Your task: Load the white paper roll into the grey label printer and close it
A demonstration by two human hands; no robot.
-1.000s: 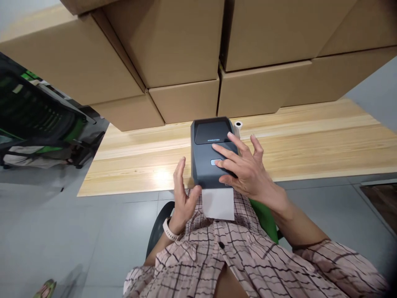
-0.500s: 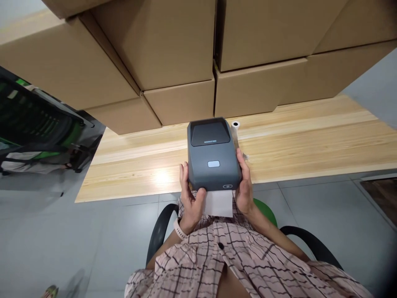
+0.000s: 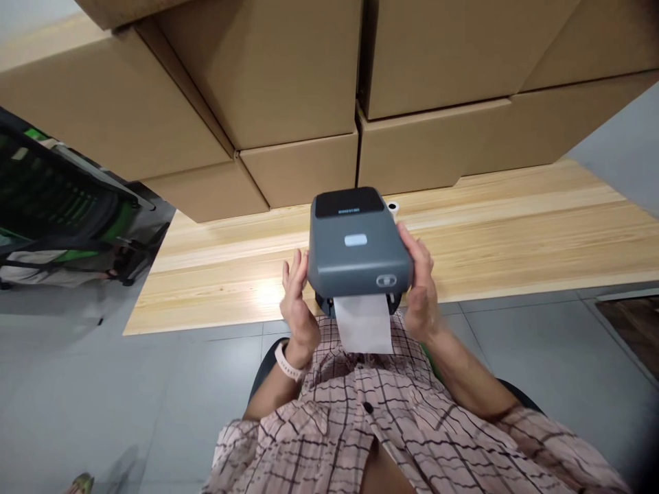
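A dark grey label printer (image 3: 355, 254) sits at the table's front edge, its lid tilted up at the front so that a dark gap shows beneath. A strip of white paper (image 3: 364, 326) hangs out of that gap towards my lap. My left hand (image 3: 298, 302) presses its fingers against the lid's left side. On the other side, my right hand (image 3: 421, 288) grips the lid's right edge, fingers along the top and thumb lower down. Behind the printer at the right stands a small white paper roll (image 3: 393, 207), mostly hidden.
Large cardboard boxes (image 3: 298, 168) are stacked along the back of the wooden table (image 3: 515, 233). A black and green chair (image 3: 56, 199) stands at the left. I sit close to the table on a chair with black armrests (image 3: 265, 367).
The front of the printer's lid has risen, opening a gap underneath. Both hands have shifted outward along its sides, and my left thumb has come off the front edge.
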